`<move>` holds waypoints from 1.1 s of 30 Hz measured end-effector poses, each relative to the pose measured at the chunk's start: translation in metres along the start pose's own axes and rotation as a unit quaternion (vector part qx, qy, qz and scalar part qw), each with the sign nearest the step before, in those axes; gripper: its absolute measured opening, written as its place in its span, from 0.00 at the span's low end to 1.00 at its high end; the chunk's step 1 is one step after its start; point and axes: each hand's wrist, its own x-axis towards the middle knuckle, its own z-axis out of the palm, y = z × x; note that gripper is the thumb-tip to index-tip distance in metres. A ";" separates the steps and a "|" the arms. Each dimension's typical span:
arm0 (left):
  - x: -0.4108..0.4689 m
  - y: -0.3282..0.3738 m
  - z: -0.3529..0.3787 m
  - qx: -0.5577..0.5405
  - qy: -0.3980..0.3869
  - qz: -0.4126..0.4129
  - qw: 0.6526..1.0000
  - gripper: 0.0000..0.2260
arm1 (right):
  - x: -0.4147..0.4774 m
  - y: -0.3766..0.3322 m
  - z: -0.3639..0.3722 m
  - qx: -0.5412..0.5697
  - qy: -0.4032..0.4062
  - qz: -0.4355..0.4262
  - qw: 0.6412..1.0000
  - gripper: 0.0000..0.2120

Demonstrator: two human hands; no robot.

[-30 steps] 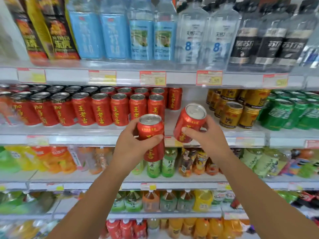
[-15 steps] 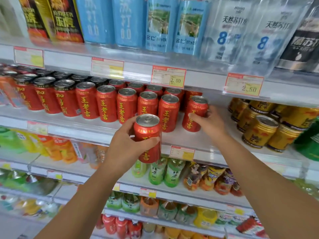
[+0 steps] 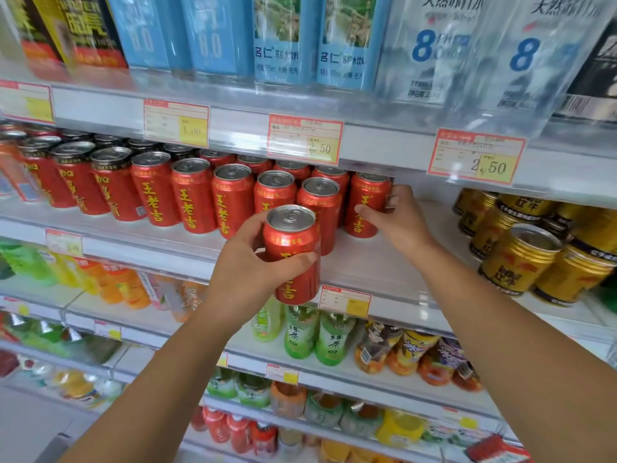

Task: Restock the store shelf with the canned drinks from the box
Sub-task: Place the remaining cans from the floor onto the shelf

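Middle shelf, left portion: red cans with yellow lettering, upright, packed in rows from the near edge to the far wall, silver lids up; the leftmost ones are blurred. Above them, upper tier: blue-labelled bottles, then clear bottles to their right; a red-bordered price tag marked 2.50 is clipped to that tier's edge. Centre, near side: left hand, thumb across the front and fingers curled round the back of the held can, a red can of the same kind, upright, carried in front of the shelf's near edge and not resting on it. Below it, lower tier: green tea bottles, upright. Right of centre: right hand, thumb on the front and fingers wrapped round the right side of the end can, which stands upright on the shelf as the last at the right of the red group, just beside its neighbour. Bare shelf lies to the right of this hand. Far right, same tier: gold cans, upright, well apart from the red ones.
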 end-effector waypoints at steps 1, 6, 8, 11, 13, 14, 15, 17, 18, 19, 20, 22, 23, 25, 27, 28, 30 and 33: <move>0.000 0.001 0.001 0.000 -0.001 0.000 1.000 0.28 | -0.001 -0.001 -0.001 0.001 -0.006 0.002 1.000 0.24; 0.002 0.004 0.011 -0.005 -0.015 0.002 1.000 0.28 | -0.021 -0.013 -0.009 0.005 0.003 -0.010 1.000 0.25; 0.003 0.007 0.016 -0.006 -0.025 0.003 1.000 0.27 | -0.045 -0.018 -0.014 0.007 0.063 -0.026 0.998 0.20; 0.005 0.014 0.029 -0.020 -0.030 0.016 0.999 0.24 | -0.084 -0.021 -0.022 0.055 -0.007 -0.053 0.997 0.21; 0.007 0.018 0.040 -0.030 -0.035 0.026 0.999 0.24 | -0.107 -0.028 -0.027 0.090 -0.152 -0.048 0.983 0.30; 0.009 0.019 0.047 -0.035 -0.039 0.033 0.998 0.24 | -0.114 -0.031 -0.028 0.094 -0.192 -0.047 0.976 0.33; 0.010 0.020 0.054 -0.038 -0.044 0.041 0.997 0.24 | -0.118 -0.033 -0.028 0.101 -0.201 -0.051 0.973 0.35; 0.011 0.021 0.067 -0.043 -0.057 0.055 0.996 0.24 | -0.121 -0.034 -0.029 0.126 -0.162 -0.052 0.977 0.34; 0.012 0.021 0.072 -0.045 -0.066 0.060 0.995 0.25 | -0.120 -0.034 -0.030 0.134 -0.135 -0.050 0.980 0.33; 0.014 0.020 0.075 -0.043 -0.074 0.064 0.994 0.25 | -0.119 -0.034 -0.030 0.132 -0.112 -0.049 0.984 0.32; 0.016 0.018 0.077 -0.036 -0.083 0.070 0.993 0.26 | -0.118 -0.032 -0.031 0.122 -0.096 -0.050 0.987 0.32; 0.021 0.012 0.075 -0.006 -0.104 0.082 0.991 0.30 | -0.115 -0.028 -0.032 0.115 -0.071 -0.048 0.990 0.31; 0.023 0.007 0.072 0.012 -0.109 0.084 0.990 0.33 | -0.114 -0.026 -0.033 0.116 -0.060 -0.039 0.991 0.30; 0.023 -0.004 0.063 0.053 -0.096 0.075 0.991 0.35 | -0.109 -0.022 -0.033 0.106 -0.039 -0.022 0.993 0.30; 0.020 -0.016 0.050 0.111 -0.061 0.070 0.989 0.30 | -0.104 -0.018 -0.033 0.093 -0.025 -0.015 0.995 0.32; 0.018 -0.023 0.043 0.152 -0.048 0.074 0.984 0.27 | -0.100 -0.016 -0.033 0.090 -0.023 -0.010 0.996 0.33; 0.017 -0.038 0.031 0.240 -0.035 0.096 0.965 0.23 | -0.095 -0.013 -0.033 0.092 -0.027 0.004 0.995 0.33; 0.023 -0.059 0.023 0.341 -0.029 0.180 0.922 0.20 | -0.089 -0.010 -0.029 0.078 -0.030 0.009 0.996 0.33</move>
